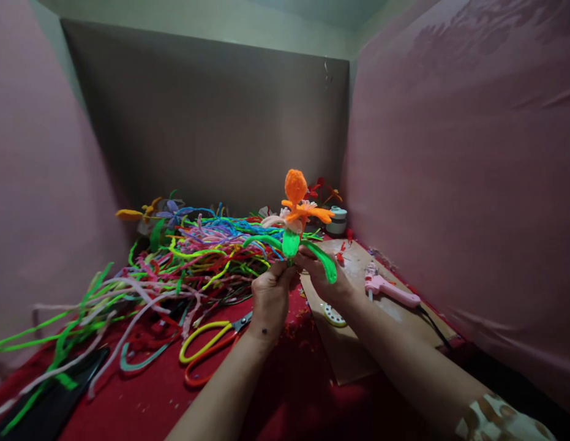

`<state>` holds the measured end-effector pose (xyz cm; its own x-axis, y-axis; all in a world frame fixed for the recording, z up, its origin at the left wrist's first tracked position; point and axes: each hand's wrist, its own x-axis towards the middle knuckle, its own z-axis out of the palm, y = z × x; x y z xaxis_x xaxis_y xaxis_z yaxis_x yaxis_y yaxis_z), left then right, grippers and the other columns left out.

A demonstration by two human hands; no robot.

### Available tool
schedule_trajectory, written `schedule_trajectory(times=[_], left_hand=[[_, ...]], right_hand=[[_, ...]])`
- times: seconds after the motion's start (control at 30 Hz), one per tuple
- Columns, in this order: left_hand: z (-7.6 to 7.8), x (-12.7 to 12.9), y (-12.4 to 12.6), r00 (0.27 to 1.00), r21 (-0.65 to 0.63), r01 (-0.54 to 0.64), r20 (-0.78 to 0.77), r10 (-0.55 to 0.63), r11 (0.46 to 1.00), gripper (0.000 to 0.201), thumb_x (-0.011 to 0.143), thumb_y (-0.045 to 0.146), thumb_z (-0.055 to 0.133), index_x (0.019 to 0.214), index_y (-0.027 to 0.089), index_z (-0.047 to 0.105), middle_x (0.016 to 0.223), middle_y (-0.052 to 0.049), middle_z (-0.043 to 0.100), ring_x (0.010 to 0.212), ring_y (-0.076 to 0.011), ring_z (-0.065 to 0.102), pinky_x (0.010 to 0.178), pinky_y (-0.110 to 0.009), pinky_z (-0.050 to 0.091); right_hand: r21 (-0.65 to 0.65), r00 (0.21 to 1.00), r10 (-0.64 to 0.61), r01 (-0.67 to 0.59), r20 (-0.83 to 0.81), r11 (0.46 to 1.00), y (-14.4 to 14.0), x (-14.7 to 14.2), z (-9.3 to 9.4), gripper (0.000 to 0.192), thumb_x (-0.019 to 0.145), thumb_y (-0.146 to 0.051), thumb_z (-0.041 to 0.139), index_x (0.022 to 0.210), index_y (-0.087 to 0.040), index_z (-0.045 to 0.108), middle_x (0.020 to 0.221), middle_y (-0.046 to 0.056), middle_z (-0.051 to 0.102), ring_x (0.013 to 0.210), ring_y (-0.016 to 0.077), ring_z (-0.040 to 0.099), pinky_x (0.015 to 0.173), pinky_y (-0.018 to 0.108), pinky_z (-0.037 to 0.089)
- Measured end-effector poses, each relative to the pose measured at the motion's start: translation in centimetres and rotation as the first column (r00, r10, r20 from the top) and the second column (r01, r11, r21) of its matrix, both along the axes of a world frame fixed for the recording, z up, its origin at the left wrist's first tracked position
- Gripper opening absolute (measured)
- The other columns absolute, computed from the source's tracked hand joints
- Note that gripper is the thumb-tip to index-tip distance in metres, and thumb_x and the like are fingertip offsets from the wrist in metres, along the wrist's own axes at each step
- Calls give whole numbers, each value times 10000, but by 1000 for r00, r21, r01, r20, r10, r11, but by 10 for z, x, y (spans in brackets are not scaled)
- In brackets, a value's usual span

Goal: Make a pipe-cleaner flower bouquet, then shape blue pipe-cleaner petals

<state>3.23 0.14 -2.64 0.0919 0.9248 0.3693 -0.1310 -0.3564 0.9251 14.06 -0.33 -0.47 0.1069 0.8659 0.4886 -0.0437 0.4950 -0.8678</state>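
Fuzzy orange pipe-cleaner flower with green stem (294,211) pinched low by left hand (270,298) and right hand (328,278); top-heavy, stem may bend, petals snag.

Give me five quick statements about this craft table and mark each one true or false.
1. Both hands hold the orange flower by its green stem. True: left hand, right hand.
2. The glue gun is in the right hand. False: it lies on the cardboard.
3. The scissors lie on the red cloth. True.
4. The flower's leaves are blue. False: green.
5. The pipe cleaners are stacked right of the hands. False: they sprawl to the left.
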Motion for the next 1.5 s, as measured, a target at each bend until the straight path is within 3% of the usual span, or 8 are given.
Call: schedule_trajectory(times=[0.13,0.27,0.37,0.53,0.7,0.87,1.2,1.5], left_hand=[[0,0,-2,1000,6,-19,-11,19,1000,193,717,314,598,606,156,600,522,34,541,508,-81,464,509,-191,399],[-3,0,-2,998,37,-59,-31,61,998,164,735,296,593,627,173,604,553,37,569,525,-91,495,514,-190,411],[-5,0,-2,996,65,-72,-48,75,995,145,739,288,596,644,179,612,587,34,595,544,-99,522,536,-197,430],[-6,0,-3,992,134,-69,-91,82,989,145,768,282,575,684,176,628,640,16,638,581,-105,548,568,-203,439],[-5,0,-4,996,125,-66,-44,72,990,132,769,273,574,716,172,639,647,11,646,592,-110,564,558,-204,448],[1,0,-8,998,109,-54,-37,58,993,141,778,266,556,736,167,646,669,7,654,600,-109,577,569,-206,471],[-3,3,-7,999,90,-39,23,37,995,173,791,306,549,797,162,645,700,-8,675,614,-132,611,590,-237,501],[-4,-1,-6,992,171,-3,-123,24,985,181,822,265,503,839,177,660,720,3,642,674,-121,581,650,-213,463]], right_hand=[[-4,998,-18,17,-57,1000,3,-1,-7,220,658,-381,660,603,-198,550,597,-23,493,564,118,435,538,238,409],[2,997,-76,76,-5,997,-12,-7,8,138,644,-300,678,631,-198,587,619,-29,511,582,115,432,540,234,391],[-10,986,-136,135,-96,991,-20,-12,15,138,640,-298,678,622,-198,584,625,-33,530,572,112,432,541,238,386],[-8,970,-38,37,-241,999,-12,-10,5,143,655,-319,669,643,-205,584,596,-42,525,520,101,426,510,238,369],[-24,993,-70,68,-99,997,-11,-3,-1,123,705,-318,647,677,-198,647,660,-24,589,607,114,492,587,239,405],[-83,963,14,-38,-269,996,-9,-3,-4,107,704,-303,658,729,-200,674,684,-27,624,606,103,508,597,233,409],[-42,891,25,-49,-453,998,-7,-8,2,59,634,-234,712,652,-187,681,560,-30,593,520,98,490,505,236,392],[-45,941,33,-51,-336,998,-10,-5,4,76,622,-232,709,595,-183,657,538,-35,578,523,103,481,530,248,399]])
